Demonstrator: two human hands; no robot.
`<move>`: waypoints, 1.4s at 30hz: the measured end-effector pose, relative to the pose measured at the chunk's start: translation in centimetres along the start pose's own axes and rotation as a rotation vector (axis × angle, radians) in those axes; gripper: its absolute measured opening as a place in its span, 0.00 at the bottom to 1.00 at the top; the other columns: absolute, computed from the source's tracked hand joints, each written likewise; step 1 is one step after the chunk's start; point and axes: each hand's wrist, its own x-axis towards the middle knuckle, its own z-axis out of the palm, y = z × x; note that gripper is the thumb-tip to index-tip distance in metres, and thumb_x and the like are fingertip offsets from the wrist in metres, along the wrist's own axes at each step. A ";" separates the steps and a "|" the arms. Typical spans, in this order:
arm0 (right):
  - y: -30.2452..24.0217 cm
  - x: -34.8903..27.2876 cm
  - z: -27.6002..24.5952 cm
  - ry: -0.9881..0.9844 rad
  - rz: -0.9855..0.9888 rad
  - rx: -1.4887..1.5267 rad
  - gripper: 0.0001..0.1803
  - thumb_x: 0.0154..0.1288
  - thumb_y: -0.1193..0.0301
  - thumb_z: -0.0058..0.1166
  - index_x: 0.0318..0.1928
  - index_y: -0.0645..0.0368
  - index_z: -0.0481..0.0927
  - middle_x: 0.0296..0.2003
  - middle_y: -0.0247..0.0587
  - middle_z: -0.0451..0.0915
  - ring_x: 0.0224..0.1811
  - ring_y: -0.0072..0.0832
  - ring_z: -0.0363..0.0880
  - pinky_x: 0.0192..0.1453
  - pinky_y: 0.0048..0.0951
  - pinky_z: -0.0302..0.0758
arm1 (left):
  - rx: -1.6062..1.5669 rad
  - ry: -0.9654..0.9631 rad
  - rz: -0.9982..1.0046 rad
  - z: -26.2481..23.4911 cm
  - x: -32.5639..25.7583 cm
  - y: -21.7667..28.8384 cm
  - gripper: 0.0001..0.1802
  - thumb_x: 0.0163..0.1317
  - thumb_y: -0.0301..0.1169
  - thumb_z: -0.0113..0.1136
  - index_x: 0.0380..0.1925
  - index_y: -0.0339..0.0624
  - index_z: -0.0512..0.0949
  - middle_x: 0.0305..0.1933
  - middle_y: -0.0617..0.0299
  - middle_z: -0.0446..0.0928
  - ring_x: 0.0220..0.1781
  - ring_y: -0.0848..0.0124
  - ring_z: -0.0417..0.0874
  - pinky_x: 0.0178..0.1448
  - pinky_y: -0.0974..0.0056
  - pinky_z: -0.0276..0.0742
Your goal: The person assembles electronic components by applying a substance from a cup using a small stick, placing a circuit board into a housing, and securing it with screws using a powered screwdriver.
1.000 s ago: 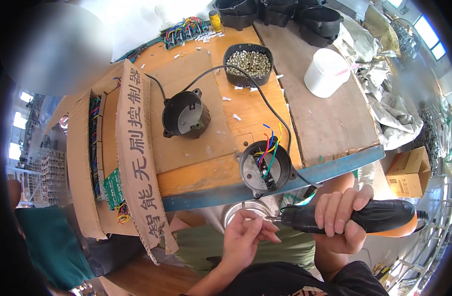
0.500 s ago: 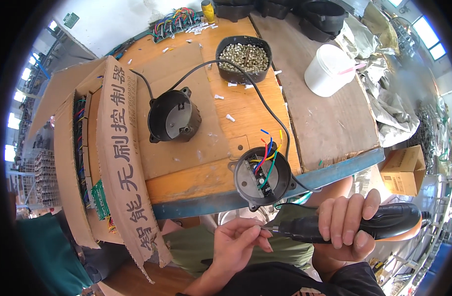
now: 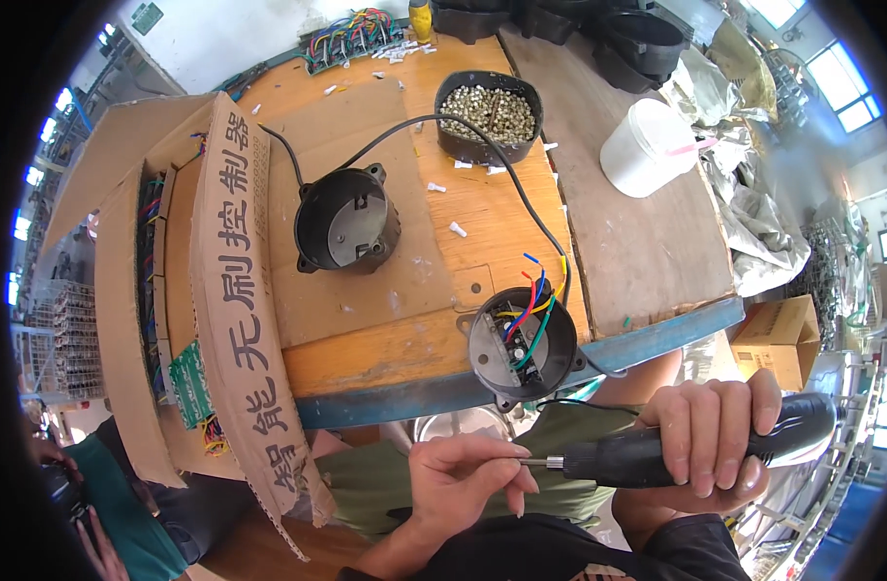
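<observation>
My right hand [image 3: 719,441] is wrapped around a black electric screwdriver [image 3: 608,463], held sideways in front of the table edge. From its silver chuck a thin metal bit [image 3: 534,462] sticks out to the left. My left hand [image 3: 463,479] pinches this bit near its tip; the very end is hidden by the fingers. Just above the tool, a round black housing [image 3: 562,344] sits at the table's front edge. Inside it is a circuit board [image 3: 506,339] with red, blue, yellow and green wires [image 3: 540,300] standing up. A second black housing [image 3: 390,228] lies tilted farther left, its inside visible.
An open cardboard box [image 3: 232,320] with circuit boards stands at left. Behind are a black bin of small metal parts [image 3: 492,155], a white bucket [image 3: 647,160] and wired boards [image 3: 356,44]. A black cable [image 3: 530,198] arches over the table. Another person's hand [image 3: 99,547] shows far left.
The screwdriver and my right hand have moved right, away from my left fingers, so more of the bit shows. Another person's hands have come into view at the lower left.
</observation>
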 end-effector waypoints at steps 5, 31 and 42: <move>-0.6 2.0 1.2 -0.099 -0.031 -0.140 0.17 0.60 0.76 0.60 0.47 0.56 0.69 0.25 0.32 0.76 0.22 0.23 0.76 0.26 0.24 0.74 | 0.475 0.069 0.175 0.1 0.2 1.1 0.27 0.55 0.30 0.74 0.51 0.27 0.75 0.29 0.51 0.82 0.24 0.70 0.79 0.29 0.73 0.73; 3.9 4.6 1.9 -0.446 0.436 -0.962 0.14 0.53 0.81 0.60 0.39 0.61 0.71 0.24 0.41 0.76 0.26 0.28 0.77 0.35 0.29 0.76 | 0.959 0.090 0.579 -1.9 8.0 -0.5 0.62 0.35 0.33 0.85 0.68 0.32 0.53 0.62 0.45 0.70 0.59 0.52 0.78 0.61 0.57 0.76; 4.3 4.5 1.6 -0.587 0.330 -1.082 0.15 0.54 0.82 0.59 0.39 0.60 0.68 0.24 0.41 0.77 0.26 0.28 0.78 0.34 0.29 0.77 | 0.956 0.134 0.592 -2.1 7.8 -0.7 0.58 0.36 0.35 0.85 0.65 0.34 0.58 0.59 0.47 0.73 0.57 0.54 0.80 0.59 0.57 0.77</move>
